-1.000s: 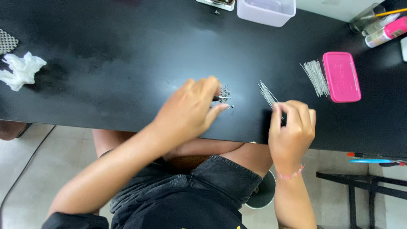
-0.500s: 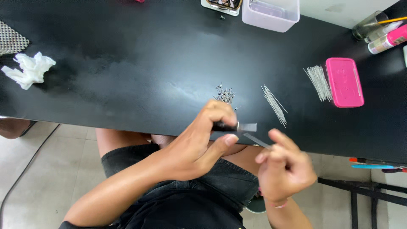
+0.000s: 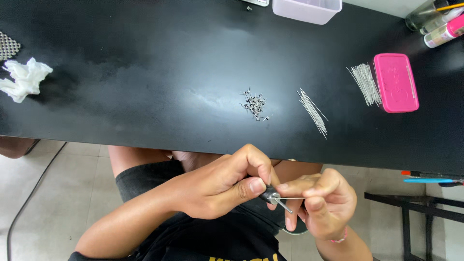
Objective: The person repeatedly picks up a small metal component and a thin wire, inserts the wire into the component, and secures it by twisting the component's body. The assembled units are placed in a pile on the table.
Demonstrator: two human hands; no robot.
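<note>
Down below the near edge of the black table (image 3: 145, 72), both hands meet over the person's lap. The left hand (image 3: 217, 186) is curled tight, thumb pressed against the forefinger, and it pinches a small dark tool (image 3: 271, 195) with a metal tip that sticks out to the right. The right hand (image 3: 321, 203) is closed too — its thumb and fingers pinch a thin metal pin (image 3: 291, 198), which runs level from the fingertips to the tool's tip, where the two touch. What exactly the tool is, I cannot tell; most of it is hidden in the left hand.

On the table, well apart from the hands, a little heap of tiny metal parts (image 3: 254, 104) lies near the middle. Just to its right sits a loose bundle of thin pins (image 3: 313, 112), slanting down to the right. Farther right a second bundle of pins (image 3: 366, 83) lies just beside a pink flat case (image 3: 395, 82), on its left side. A clear plastic box (image 3: 307, 7) stands at the far edge, half out of view, and a few bottles (image 3: 437, 21) crowd the far right corner. At the left edge lies a crumpled white tissue (image 3: 23, 79) — above it, a piece of metal mesh (image 3: 7, 46) is cut off by the frame.
</note>
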